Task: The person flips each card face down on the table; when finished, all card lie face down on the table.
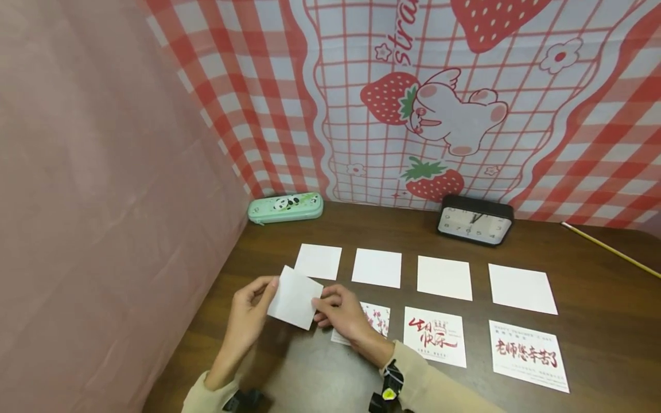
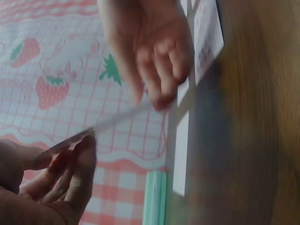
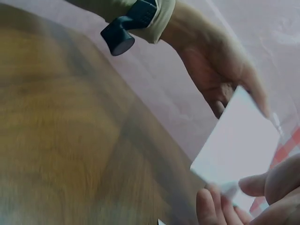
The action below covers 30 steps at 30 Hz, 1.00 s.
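A square white card (image 1: 295, 298) is held up above the table between both hands, its blank face showing in the head view. My left hand (image 1: 251, 304) pinches its left edge, thumb in front and fingers behind. At the lower right corner, my right hand (image 1: 345, 314) pinches it between thumb and fingers. Edge-on, the card (image 2: 117, 119) looks like a thin strip in the left wrist view. Under the right hand lies a card with red printing (image 1: 379, 315), partly hidden by it. To the right are two more printed cards (image 1: 435, 337) with red Chinese characters.
Behind these, several blank white cards (image 1: 377, 268) form a row on the brown table (image 1: 289, 378). At the back stand a green panda pencil case (image 1: 286, 207) and a black clock (image 1: 475, 220). A yellow pencil-like stick (image 1: 614, 252) lies at the right. Cloth hangs behind and left.
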Each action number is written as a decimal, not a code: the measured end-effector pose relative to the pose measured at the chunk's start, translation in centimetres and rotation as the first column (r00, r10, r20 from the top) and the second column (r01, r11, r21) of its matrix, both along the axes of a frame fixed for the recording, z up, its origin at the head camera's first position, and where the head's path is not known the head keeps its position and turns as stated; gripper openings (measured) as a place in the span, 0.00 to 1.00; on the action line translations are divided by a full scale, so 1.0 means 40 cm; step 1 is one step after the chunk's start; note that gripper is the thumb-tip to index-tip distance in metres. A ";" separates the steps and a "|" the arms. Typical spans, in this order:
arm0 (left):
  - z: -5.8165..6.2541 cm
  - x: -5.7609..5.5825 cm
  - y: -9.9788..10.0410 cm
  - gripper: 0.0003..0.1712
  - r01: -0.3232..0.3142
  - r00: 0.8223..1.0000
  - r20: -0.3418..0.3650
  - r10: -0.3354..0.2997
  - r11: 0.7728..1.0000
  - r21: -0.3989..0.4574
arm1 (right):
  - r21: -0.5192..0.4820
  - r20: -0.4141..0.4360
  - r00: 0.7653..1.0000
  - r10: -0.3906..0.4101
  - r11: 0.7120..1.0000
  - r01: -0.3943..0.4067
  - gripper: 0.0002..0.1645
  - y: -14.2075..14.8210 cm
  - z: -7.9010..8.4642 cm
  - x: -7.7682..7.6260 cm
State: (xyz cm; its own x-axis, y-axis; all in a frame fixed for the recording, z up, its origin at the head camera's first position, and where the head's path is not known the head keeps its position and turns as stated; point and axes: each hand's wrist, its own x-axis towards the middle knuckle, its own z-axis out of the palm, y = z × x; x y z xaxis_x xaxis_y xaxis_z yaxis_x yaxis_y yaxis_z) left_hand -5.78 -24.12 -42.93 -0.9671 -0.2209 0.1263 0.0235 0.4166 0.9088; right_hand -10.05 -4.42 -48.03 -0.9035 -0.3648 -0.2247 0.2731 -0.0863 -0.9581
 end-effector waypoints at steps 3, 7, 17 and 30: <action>-0.007 -0.011 -0.023 0.13 -0.074 0.997 -0.010 0.073 0.994 -0.077 | -0.010 -0.004 1.000 0.010 1.000 -0.010 0.14 0.010 -0.003 -0.010; -0.025 -0.024 -0.041 0.07 -0.097 0.995 -0.041 0.090 0.977 -0.191 | -0.015 0.013 1.000 0.024 1.000 -0.024 0.11 0.023 -0.005 -0.022; -0.069 -0.045 -0.045 0.12 -0.045 0.996 0.053 0.067 0.939 -0.340 | 0.122 -0.021 0.998 0.065 0.991 -0.062 0.10 0.037 -0.010 -0.045; -0.084 -0.057 -0.026 0.22 0.041 0.980 0.192 0.052 0.892 -0.450 | 0.190 -0.045 0.996 0.083 0.979 -0.073 0.10 0.043 -0.035 -0.067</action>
